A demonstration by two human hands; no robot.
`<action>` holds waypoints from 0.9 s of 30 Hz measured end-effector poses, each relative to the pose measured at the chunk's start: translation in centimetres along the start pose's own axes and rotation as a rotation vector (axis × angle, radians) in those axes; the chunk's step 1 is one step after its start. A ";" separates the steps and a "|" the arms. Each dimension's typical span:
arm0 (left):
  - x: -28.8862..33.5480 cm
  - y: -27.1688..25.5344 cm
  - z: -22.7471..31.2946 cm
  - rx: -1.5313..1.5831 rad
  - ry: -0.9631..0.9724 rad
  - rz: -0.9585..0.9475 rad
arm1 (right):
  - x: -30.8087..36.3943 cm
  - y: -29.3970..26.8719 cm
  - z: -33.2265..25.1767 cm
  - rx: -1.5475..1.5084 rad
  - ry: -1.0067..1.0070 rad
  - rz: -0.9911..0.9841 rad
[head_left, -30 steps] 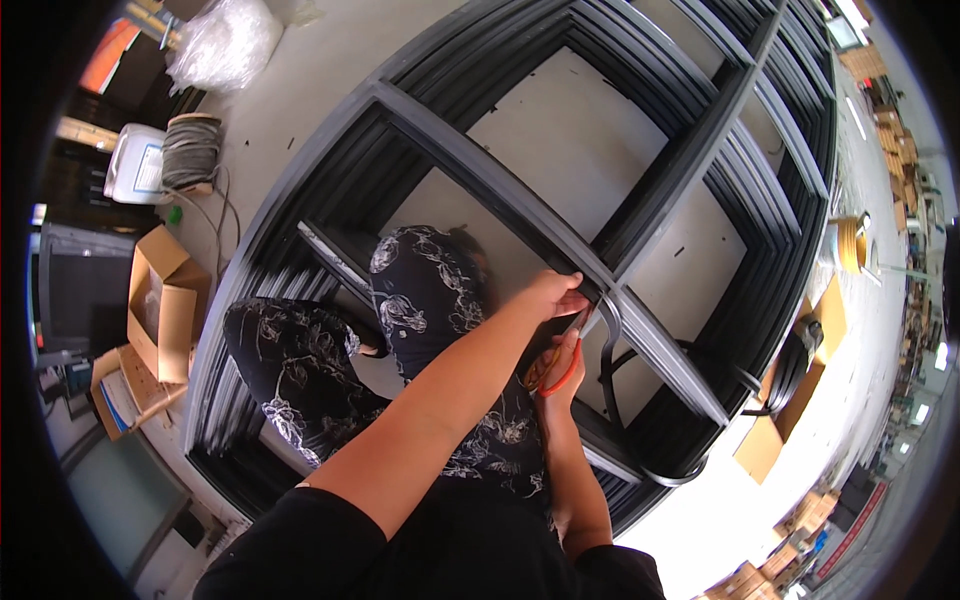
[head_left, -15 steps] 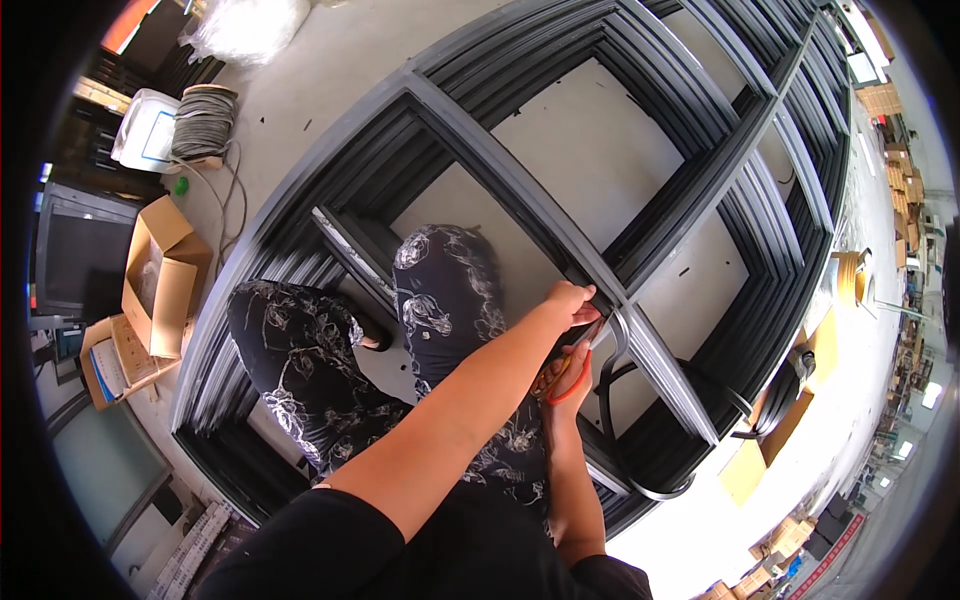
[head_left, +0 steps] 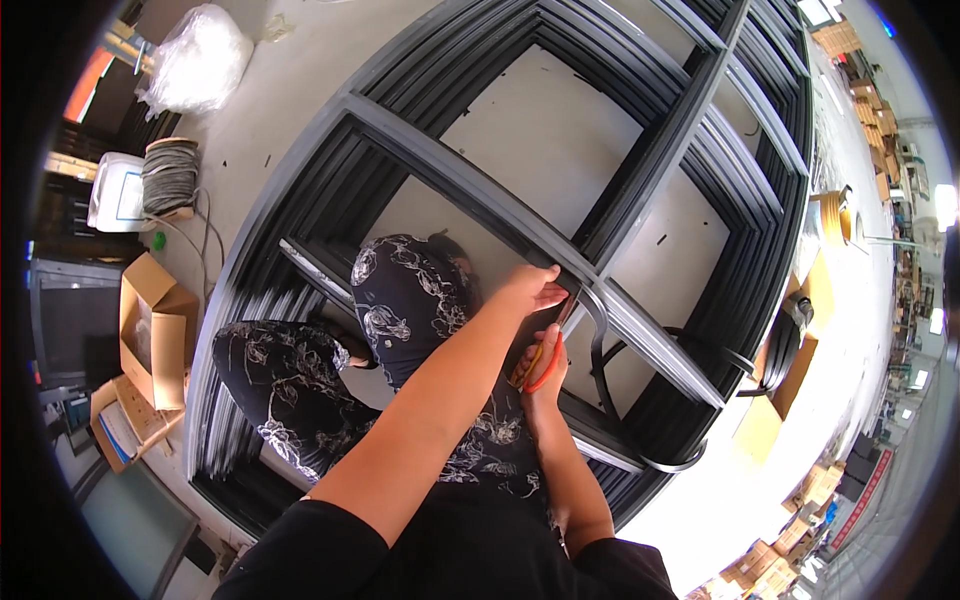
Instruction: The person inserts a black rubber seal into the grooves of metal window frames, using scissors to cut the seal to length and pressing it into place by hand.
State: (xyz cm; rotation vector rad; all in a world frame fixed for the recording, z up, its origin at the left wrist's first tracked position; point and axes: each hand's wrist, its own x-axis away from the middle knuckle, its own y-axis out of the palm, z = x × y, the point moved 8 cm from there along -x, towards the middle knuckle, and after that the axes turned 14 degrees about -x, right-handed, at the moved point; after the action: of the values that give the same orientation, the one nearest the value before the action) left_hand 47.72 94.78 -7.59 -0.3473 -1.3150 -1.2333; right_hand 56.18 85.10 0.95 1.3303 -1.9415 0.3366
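Observation:
My left hand (head_left: 535,289) is closed at the junction of two bars on a dark grey metal window frame (head_left: 460,172), its fingers on a black rubber strip (head_left: 601,318) at the bar. From there the flexible strip curls down to the right in loose loops. Just below, my right hand (head_left: 546,372) grips scissors (head_left: 545,366) with orange-red and yellow handles. Their blades point up toward the strip beside my left fingers; whether they touch it I cannot tell. The frame lies on top of a stack of similar frames.
My knees (head_left: 405,290) are inside a frame opening. An open cardboard box (head_left: 800,335) with coiled black strip stands beyond the right edge. On the left are a cable spool (head_left: 170,178), an open carton (head_left: 155,330) and a bundle of clear plastic (head_left: 205,60).
The view has shifted, so the frames sit a little farther left. Both hands stay at the bar junction; the scissors' blades now show more clearly, apart from my left fingers.

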 end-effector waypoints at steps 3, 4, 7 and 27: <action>0.1 -0.1 0.1 0.003 0.003 0.000 | 0.1 0.2 -0.1 -0.013 0.011 0.003; -0.1 -0.3 0.0 -0.005 0.003 0.001 | 0.0 0.2 0.1 -0.021 0.010 0.004; -0.5 -0.5 -0.2 0.011 -0.001 0.005 | -0.4 0.2 0.4 -0.027 0.009 -0.010; -0.4 -0.8 -0.2 -0.002 -0.003 -0.005 | -1.2 0.4 0.0 -0.069 0.025 0.024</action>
State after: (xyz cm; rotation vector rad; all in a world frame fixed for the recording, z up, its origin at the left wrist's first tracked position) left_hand 47.28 94.47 -8.33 -0.3474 -1.3180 -1.2392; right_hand 56.07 86.12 0.21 1.2534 -1.9319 0.2938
